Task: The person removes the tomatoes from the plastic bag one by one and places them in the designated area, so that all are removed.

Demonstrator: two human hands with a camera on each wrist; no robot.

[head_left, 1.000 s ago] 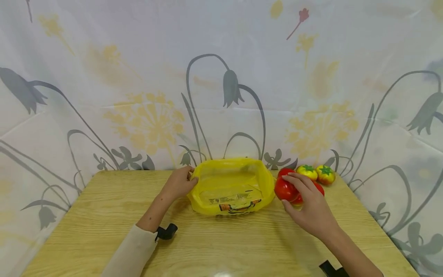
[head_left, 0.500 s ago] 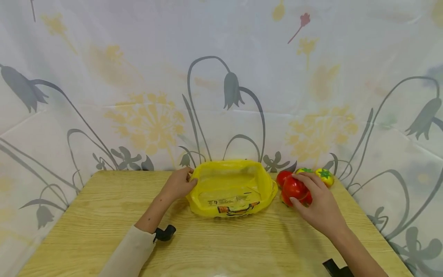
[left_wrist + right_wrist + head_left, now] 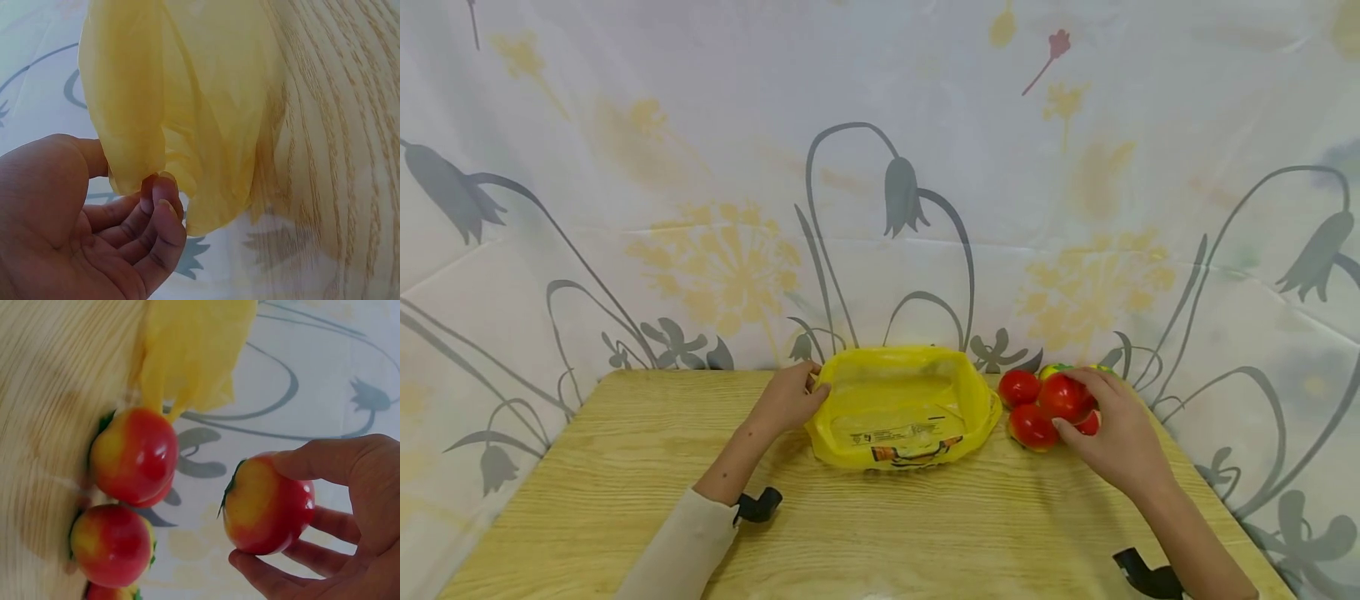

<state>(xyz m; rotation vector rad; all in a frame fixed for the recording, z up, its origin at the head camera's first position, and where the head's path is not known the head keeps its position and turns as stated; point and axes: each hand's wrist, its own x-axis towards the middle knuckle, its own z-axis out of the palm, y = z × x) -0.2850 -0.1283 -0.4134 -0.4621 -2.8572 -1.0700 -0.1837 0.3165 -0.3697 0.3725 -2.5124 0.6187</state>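
Note:
My left hand (image 3: 790, 400) pinches the left rim of a yellow plastic bag (image 3: 835, 450), which stands open-mouthed on the table. In the left wrist view, thumb and fingers hold the edge of the thin bag (image 3: 131, 94). To the right of the bag, my right hand (image 3: 1116, 433) grips a shiny red tomato (image 3: 1062, 396). The right wrist view shows this tomato (image 3: 262, 506) between thumb and fingers, yellow toward its green leafy top and raised off the table. Beside it on the tabletop lie a red tomato (image 3: 1019, 388) and another red tomato (image 3: 1032, 427).
Yellow tomatoes (image 3: 1052, 370) with green tops sit behind the right hand, mostly hidden by it. Part of another red one (image 3: 1088, 423) shows under the fingers. The wooden table (image 3: 880, 533) ends at a flower-printed cloth backdrop (image 3: 880, 275).
My right hand has shifted right with the tomato, away from the bag, uncovering the two red tomatoes on the left and covering more of the yellow ones. The left hand stays put.

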